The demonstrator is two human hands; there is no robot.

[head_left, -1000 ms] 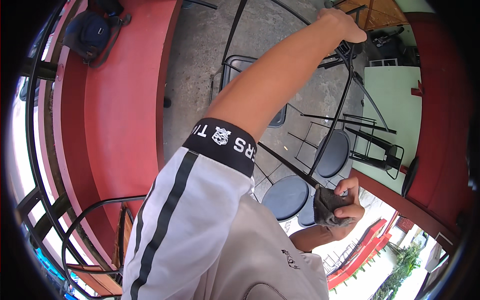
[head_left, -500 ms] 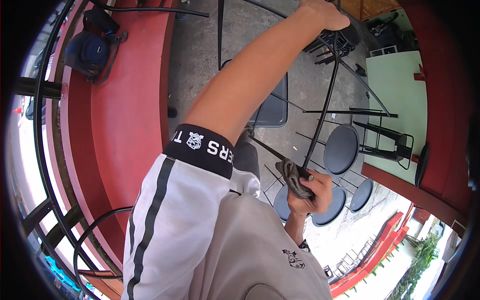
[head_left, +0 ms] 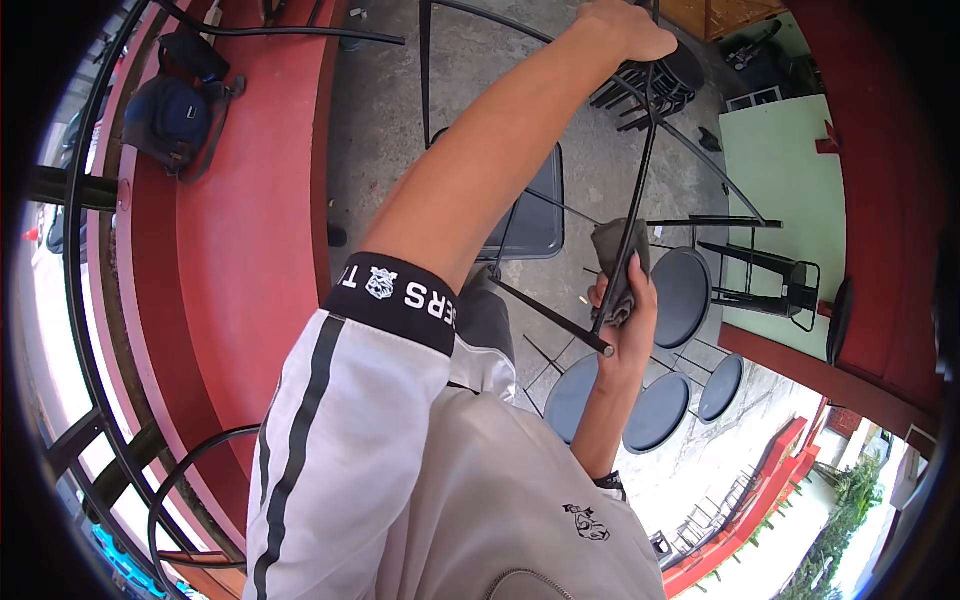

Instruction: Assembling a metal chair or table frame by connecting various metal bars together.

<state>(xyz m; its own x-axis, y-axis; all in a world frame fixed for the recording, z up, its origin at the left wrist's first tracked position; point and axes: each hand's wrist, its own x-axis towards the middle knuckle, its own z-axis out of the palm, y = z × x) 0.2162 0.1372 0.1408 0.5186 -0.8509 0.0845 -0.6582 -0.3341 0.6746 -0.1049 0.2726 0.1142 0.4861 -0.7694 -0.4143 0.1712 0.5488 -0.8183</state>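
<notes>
Two hands apart, left hand (head_left: pixel 630 32) gripping one black frame (head_left: pixel 640 180), right hand (head_left: pixel 640 305) clamping one grey cloth (head_left: pixel 611 240) against it

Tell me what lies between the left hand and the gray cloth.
In the head view, a stretch of black metal bar runs between the left hand and the gray cloth in the right hand.

A fisheye view looks steeply down from the wearer's head, through the left of two side-by-side lenses, upright and unmirrored. Nearest the lens, the pale shirt front (head_left: pixel 490 480) fills six o'clock and a white sleeve (head_left: pixel 380 420) seven. Farther out are the left hand (head_left: pixel 628 32) at one o'clock and the right hand (head_left: pixel 636 305) at three, near centre. The concrete floor (head_left: pixel 385 110) lies well beyond, towards eleven. Straight edges bow near the dark, rounded rim.
</notes>
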